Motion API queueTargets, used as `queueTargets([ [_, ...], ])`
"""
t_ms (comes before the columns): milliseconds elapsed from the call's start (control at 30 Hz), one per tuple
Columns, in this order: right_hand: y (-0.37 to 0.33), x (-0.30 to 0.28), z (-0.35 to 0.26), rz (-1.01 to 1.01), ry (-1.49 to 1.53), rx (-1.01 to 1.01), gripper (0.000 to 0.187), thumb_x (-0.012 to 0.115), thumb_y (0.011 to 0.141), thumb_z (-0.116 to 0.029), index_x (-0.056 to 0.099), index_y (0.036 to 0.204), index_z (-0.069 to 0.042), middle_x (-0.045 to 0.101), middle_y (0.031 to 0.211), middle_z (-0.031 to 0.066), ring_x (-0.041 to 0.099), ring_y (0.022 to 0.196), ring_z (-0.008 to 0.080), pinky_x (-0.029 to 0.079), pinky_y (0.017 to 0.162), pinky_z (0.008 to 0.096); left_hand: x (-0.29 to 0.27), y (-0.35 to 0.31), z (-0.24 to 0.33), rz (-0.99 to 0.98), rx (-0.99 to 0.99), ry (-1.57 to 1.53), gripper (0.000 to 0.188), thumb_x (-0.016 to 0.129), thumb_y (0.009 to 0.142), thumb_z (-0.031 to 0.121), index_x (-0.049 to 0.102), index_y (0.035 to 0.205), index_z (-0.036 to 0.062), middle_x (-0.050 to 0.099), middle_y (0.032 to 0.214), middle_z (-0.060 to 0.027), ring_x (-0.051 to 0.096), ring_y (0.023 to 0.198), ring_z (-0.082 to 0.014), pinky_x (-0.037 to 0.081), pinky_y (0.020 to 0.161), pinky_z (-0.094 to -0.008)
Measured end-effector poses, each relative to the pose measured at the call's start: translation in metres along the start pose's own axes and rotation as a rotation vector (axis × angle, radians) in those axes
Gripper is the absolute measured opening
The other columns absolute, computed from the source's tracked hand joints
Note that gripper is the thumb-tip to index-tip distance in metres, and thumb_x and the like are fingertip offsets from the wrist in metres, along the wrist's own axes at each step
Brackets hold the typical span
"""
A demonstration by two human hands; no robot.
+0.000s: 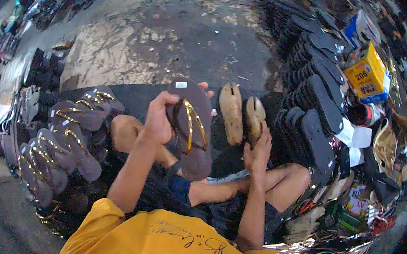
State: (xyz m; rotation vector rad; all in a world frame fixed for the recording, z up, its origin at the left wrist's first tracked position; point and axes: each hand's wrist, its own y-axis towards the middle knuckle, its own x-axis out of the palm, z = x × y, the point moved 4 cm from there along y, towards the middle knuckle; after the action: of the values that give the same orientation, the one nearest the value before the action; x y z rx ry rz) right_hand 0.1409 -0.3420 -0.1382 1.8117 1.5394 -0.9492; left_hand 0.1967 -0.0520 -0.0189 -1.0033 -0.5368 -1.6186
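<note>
My left hand is closed round the edge of a dark brown flip-flop, tilted sole-down in front of me. Shiny gold straps form a V on it, and a small white sticker is near its toe end. To its right, two worn wooden shoe lasts, a left one and a right one, lie side by side on a dark surface, each slit at the far end. My right hand grips the near end of the right last, its fingers partly covering it.
Finished gold-strapped flip-flops are heaped on my left. Rows of stacked black soles stand to my right, beside a yellow box. Loose strap strips lie at the lower right. My crossed legs sit close under both hands.
</note>
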Motion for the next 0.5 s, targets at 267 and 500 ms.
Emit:
queueTargets([
  [267, -0.064, -0.083, -0.045, -0.100, 1.058, 0.253, 0.061, 0.077, 0.096, -0.024, 0.057, 0.146, 0.004, 0.068, 0.135, 0.0149, 0.071, 0.116, 0.0271, 0.059, 0.099, 0.0373, -0.068, -0.016, 0.035, 0.251, 0.448, -0.119, 0.035, 0.064, 0.108, 0.019, 0.057, 0.142, 0.0178, 0.062, 0.145, -0.0125, 0.058, 0.140, -0.0330, 0.047, 0.117, -0.0705],
  [500, -0.118, -0.080, -0.113, -0.246, 1.238, 0.428, 0.058, 0.088, 0.089, -0.018, 0.067, 0.137, 0.005, 0.074, 0.128, 0.0131, 0.070, 0.118, 0.0220, 0.057, 0.103, 0.0356, -0.014, -0.045, 0.054, 0.207, 0.691, 0.121, 0.037, 0.063, 0.108, 0.017, 0.053, 0.144, 0.0190, 0.063, 0.143, -0.0199, 0.063, 0.133, -0.0389, 0.056, 0.109, -0.0645],
])
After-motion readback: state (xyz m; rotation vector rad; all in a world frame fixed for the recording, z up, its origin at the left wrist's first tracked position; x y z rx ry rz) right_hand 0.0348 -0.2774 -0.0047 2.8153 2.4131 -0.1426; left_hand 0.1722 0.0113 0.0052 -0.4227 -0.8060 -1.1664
